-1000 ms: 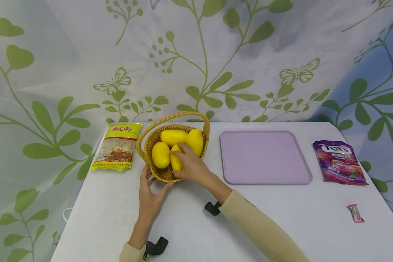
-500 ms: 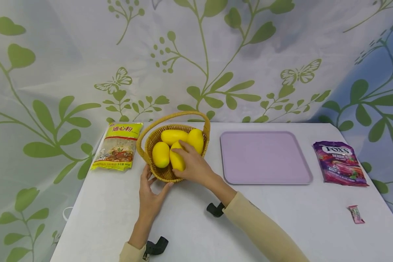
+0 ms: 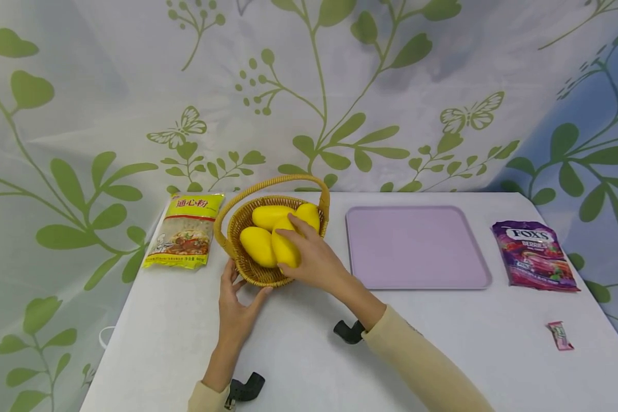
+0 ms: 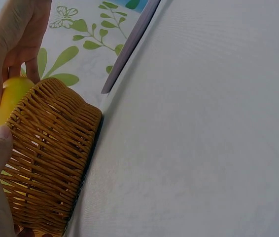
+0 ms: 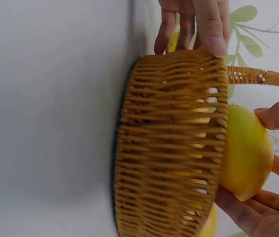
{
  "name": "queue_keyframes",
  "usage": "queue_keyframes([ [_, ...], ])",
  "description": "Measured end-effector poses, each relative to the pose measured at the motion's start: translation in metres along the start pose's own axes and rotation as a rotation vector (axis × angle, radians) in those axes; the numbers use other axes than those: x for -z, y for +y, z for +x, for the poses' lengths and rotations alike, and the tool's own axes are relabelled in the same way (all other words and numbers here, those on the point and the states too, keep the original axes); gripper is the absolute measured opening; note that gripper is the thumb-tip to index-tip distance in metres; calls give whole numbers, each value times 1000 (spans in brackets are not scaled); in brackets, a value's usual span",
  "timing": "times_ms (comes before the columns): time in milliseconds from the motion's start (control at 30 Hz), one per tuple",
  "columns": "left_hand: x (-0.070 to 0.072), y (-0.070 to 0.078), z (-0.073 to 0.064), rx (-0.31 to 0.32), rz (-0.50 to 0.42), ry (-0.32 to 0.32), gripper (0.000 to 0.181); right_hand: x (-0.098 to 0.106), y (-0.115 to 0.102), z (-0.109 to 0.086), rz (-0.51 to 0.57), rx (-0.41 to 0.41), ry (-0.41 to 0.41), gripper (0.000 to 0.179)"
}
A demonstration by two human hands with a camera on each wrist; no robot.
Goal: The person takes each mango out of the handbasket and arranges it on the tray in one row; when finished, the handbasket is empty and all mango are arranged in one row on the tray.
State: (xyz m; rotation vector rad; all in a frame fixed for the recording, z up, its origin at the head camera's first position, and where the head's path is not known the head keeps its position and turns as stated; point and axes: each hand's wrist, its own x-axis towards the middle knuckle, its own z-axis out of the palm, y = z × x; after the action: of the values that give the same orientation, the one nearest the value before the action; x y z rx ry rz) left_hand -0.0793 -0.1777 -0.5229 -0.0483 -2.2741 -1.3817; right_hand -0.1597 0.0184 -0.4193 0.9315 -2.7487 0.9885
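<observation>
As the left hand (image 3: 241,312) grips the basket (image 3: 254,281) left of centre frame, the right hand (image 3: 316,260) pinches a yellow mango (image 3: 285,250), shifted rightward but seemingly not clear; the neighbouring mango (image 3: 257,247) has tipped against it.

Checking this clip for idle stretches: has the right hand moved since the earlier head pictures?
Yes. In the head view, the right hand has shifted slightly rightward, closer to the near side of the lilac tray, which has stayed put.
</observation>
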Motion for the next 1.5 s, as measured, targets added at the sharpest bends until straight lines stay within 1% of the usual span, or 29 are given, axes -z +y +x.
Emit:
queue_keyframes([
  [133, 0, -1, -1, 7, 5, 0, 101, 10, 3, -5, -6, 18, 39, 63],
  [367, -1, -3, -2, 11, 1, 0, 102, 26, 13, -17, 1, 8, 45, 64],
  [567, 0, -2, -2, 38, 1, -8, 102, 41, 26, -29, 15, -47, 28, 64],
  [633, 0, -2, -2, 38, 2, -8, 102, 46, 31, -33, 16, -70, 21, 64],
  [900, -1, -1, -2, 6, 10, -2, 103, 62, 61, -52, -23, -117, 45, 63],
  [1100, -1, 0, -1, 27, 1, -12, 102, 71, 88, -63, -47, -173, 58, 65],
  [1200, -1, -1, -1, 28, 4, -13, 102, 73, 101, -66, -57, -198, 61, 65],
  [1333, -1, -1, -1, 13, 2, -9, 102, 74, 116, -69, -62, -215, 62, 64],
  [1500, -1, -2, -1, 9, -12, -6, 102, 72, 129, -70, -59, -226, 62, 64],
])
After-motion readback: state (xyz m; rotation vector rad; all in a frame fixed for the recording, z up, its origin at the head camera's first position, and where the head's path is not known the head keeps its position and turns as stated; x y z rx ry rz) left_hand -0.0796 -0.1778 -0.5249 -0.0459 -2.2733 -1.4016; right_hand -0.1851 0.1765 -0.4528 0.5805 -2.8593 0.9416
